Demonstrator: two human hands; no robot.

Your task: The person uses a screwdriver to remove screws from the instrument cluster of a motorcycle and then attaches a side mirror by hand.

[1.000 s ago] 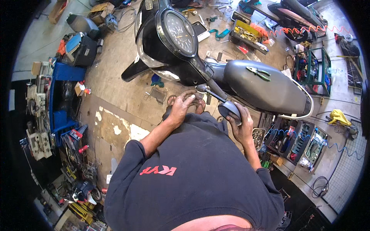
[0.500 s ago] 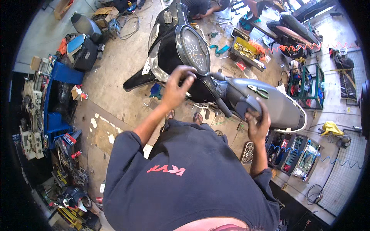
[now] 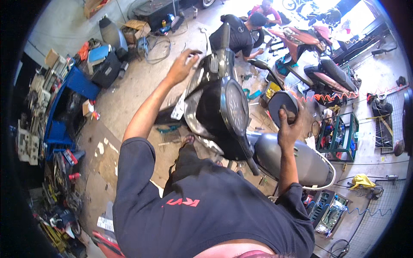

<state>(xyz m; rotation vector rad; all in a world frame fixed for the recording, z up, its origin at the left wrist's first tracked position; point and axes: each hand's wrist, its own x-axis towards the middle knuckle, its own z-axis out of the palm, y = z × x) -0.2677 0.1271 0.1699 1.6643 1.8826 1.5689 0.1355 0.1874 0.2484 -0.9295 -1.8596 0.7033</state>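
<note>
My right hand [image 3: 289,124] is closed round the round head of a black rear-view mirror [image 3: 278,102], whose bent stem points up and away to the left. The mirror is held in the air above the scooter's grey seat [image 3: 277,157]. My left hand [image 3: 183,68] is raised, fingers apart and holding nothing, to the left of the scooter's handlebar. Between my arms stands the black scooter's front cover [image 3: 204,112], with its oval speedometer [image 3: 236,105]. My right forearm hides part of the seat.
Ahead, a person in a dark shirt [image 3: 236,36] crouches, with another person in red [image 3: 266,13] beyond. A reddish motorcycle [image 3: 297,41] stands at the far right. A green tool rack [image 3: 340,137] and an open toolbox [image 3: 325,211] are on the right; a blue stand [image 3: 64,103] is on the left.
My right hand has lifted the mirror up and away from the seat. My left hand has moved forward and left, off the front cover. The view has tilted to show more ahead.
</note>
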